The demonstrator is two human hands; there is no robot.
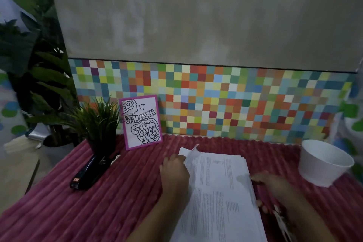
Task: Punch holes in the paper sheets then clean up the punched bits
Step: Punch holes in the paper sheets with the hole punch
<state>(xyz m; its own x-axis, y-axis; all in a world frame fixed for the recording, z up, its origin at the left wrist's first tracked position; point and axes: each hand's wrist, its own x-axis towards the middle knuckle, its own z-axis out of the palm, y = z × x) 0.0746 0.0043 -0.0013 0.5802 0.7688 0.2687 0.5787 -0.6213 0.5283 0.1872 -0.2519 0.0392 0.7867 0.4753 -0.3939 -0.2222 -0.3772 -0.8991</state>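
Center-front on the surface [121, 198], covered w/ ribbed pink-red cloth: stack of printed paper sheets [218, 198], between both hands. Left hand [173, 171] lies at stack's far-left corner, grip pinching the top sheets' edge; that corner lifted and curled. Right hand [273, 182] rests vs. stack's right edge, fingers partly tucked by the sheets, so can't tell its grip. Sheets white, dense small text in columns, edges slightly fanned. Black hole punch [88, 171] lies well left of stack, untouched, just in front of small potted plant [98, 124]. White paper cup [325, 163] stands right of stack. Pink-bordered doodle card [140, 122] leans on mosaic-tiled wall [235, 104].
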